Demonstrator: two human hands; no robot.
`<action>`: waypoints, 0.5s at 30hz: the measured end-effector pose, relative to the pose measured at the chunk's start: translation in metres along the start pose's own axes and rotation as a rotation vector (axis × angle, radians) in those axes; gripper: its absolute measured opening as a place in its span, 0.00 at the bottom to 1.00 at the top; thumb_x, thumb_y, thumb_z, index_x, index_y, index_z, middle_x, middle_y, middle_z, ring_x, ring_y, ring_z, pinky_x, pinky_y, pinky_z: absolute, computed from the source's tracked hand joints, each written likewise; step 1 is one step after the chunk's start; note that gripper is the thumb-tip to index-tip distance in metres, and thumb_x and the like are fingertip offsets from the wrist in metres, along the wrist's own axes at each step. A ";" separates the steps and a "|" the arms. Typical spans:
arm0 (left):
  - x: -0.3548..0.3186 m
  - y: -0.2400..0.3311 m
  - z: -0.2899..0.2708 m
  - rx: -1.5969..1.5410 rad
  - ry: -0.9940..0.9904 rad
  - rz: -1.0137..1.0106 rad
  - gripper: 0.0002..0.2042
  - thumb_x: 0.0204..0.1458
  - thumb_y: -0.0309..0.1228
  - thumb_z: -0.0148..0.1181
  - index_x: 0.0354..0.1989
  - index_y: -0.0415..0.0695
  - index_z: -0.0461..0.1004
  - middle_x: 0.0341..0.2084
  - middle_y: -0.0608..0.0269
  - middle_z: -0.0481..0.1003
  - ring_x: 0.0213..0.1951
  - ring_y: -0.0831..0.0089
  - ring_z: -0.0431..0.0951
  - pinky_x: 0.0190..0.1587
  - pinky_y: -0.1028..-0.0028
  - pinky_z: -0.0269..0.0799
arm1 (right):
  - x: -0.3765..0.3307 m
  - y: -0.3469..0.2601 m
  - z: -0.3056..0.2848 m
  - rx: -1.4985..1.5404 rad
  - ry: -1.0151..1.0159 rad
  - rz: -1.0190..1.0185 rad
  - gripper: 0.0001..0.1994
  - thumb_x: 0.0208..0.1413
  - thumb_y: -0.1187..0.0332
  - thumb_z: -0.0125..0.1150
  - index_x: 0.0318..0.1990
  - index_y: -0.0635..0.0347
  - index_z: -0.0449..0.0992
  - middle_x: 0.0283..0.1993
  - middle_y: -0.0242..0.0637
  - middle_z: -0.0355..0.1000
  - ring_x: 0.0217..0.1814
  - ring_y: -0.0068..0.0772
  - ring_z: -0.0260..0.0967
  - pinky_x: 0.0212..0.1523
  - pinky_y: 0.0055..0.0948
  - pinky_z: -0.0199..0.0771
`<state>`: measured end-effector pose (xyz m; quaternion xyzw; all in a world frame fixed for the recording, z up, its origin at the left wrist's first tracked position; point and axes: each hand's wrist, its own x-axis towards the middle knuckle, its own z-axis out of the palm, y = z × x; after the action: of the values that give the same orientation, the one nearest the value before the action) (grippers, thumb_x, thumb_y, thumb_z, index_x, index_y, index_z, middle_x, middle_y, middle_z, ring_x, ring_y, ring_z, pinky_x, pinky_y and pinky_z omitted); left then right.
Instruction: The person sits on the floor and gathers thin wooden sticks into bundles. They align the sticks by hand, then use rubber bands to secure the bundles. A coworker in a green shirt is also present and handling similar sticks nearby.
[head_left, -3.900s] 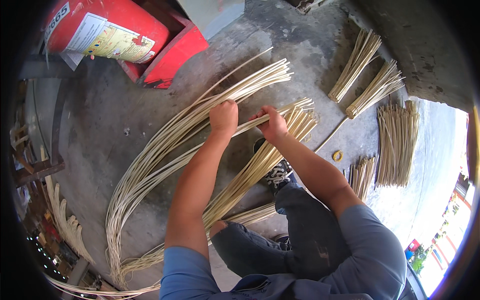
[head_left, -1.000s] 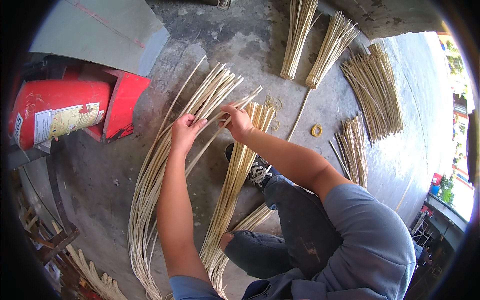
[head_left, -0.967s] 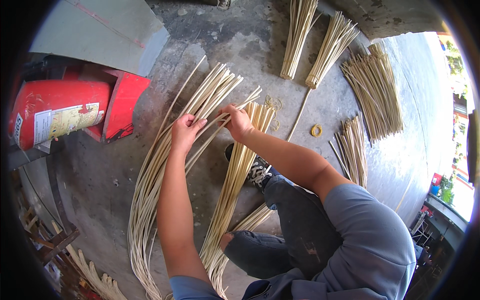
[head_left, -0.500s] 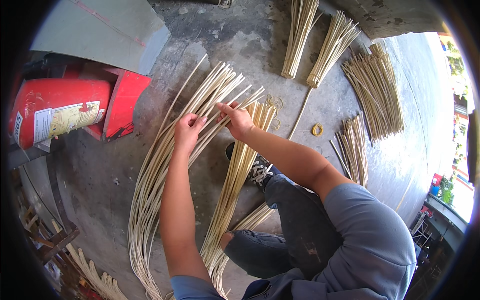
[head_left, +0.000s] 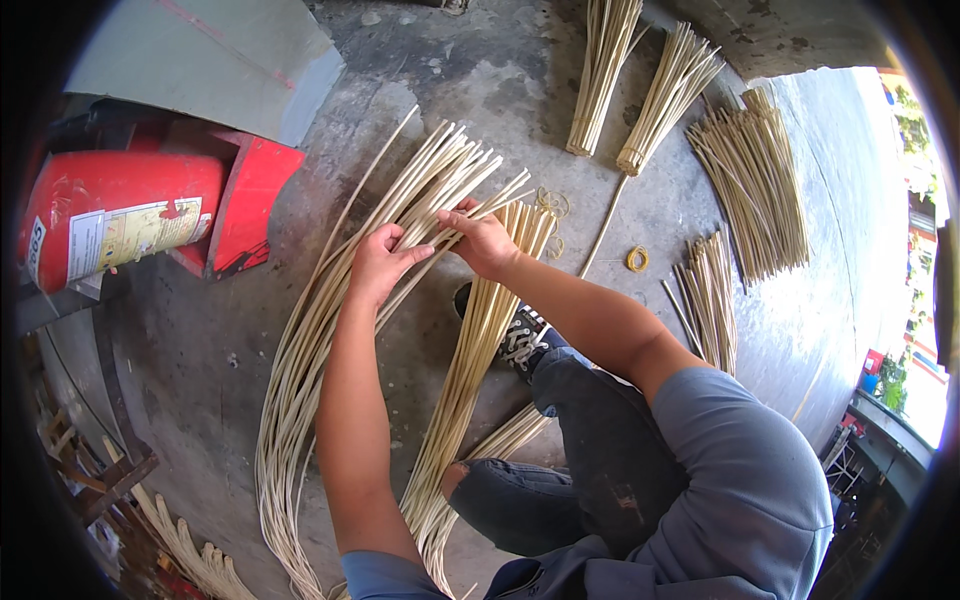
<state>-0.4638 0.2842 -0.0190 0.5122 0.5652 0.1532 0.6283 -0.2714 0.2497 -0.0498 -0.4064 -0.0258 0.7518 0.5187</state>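
Cane sorting, approx. midway: left hand (head_left: 385, 262) & right hand (head_left: 483, 240) gripping loose canes (head_left: 330, 330); 5 tied bundles (head_left: 745, 190) done.

Red cylinder with pale label (head_left: 115, 225) lying on its side far left, red bracket (head_left: 245, 205) just beside it. Grey sheet (head_left: 215, 55) above them. Four short stick bundles (head_left: 745, 180) spread on concrete floor (head_left: 510, 80) top right, yellow rubber band (head_left: 637, 259) near them. Black laced shoe (head_left: 515, 335) centre
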 end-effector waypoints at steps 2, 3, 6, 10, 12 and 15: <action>-0.002 -0.009 -0.008 -0.092 -0.006 0.015 0.15 0.52 0.29 0.75 0.42 0.39 0.76 0.31 0.67 0.80 0.33 0.81 0.77 0.35 0.78 0.72 | -0.003 0.004 0.007 -0.002 -0.064 0.022 0.13 0.62 0.72 0.65 0.52 0.56 0.71 0.45 0.37 0.75 0.47 0.32 0.73 0.51 0.38 0.76; 0.002 -0.007 -0.006 -0.102 -0.004 0.029 0.15 0.52 0.28 0.74 0.43 0.39 0.76 0.32 0.66 0.80 0.33 0.81 0.77 0.35 0.78 0.72 | -0.003 0.000 0.002 -0.008 -0.087 0.015 0.13 0.62 0.72 0.64 0.52 0.57 0.71 0.46 0.38 0.75 0.48 0.32 0.74 0.51 0.39 0.76; 0.008 -0.002 -0.005 -0.107 0.024 0.027 0.14 0.51 0.26 0.73 0.44 0.39 0.76 0.33 0.65 0.81 0.33 0.81 0.77 0.35 0.78 0.71 | -0.004 -0.007 -0.004 -0.011 -0.139 0.019 0.14 0.63 0.73 0.63 0.54 0.60 0.71 0.46 0.38 0.76 0.47 0.33 0.74 0.52 0.41 0.76; 0.008 0.006 -0.015 -0.065 0.081 -0.016 0.13 0.52 0.24 0.72 0.43 0.39 0.76 0.33 0.65 0.81 0.32 0.81 0.76 0.34 0.78 0.71 | -0.008 -0.005 -0.004 -0.047 -0.026 0.083 0.16 0.62 0.72 0.64 0.55 0.63 0.71 0.36 0.33 0.72 0.36 0.32 0.72 0.50 0.42 0.75; 0.010 0.009 -0.019 -0.065 0.106 -0.008 0.12 0.52 0.24 0.72 0.42 0.39 0.75 0.33 0.65 0.81 0.32 0.82 0.76 0.34 0.78 0.70 | -0.007 -0.005 -0.005 -0.066 0.047 0.091 0.16 0.61 0.71 0.66 0.54 0.62 0.72 0.30 0.30 0.69 0.30 0.30 0.68 0.46 0.40 0.74; 0.008 0.006 -0.020 -0.083 0.076 -0.023 0.12 0.52 0.24 0.72 0.42 0.40 0.75 0.33 0.65 0.81 0.32 0.82 0.76 0.34 0.78 0.70 | -0.005 -0.002 0.000 -0.031 0.073 0.069 0.14 0.59 0.65 0.71 0.46 0.59 0.74 0.25 0.25 0.63 0.24 0.24 0.59 0.35 0.36 0.70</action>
<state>-0.4760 0.3024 -0.0157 0.4730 0.5876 0.1887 0.6288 -0.2690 0.2463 -0.0461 -0.4421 -0.0047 0.7534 0.4867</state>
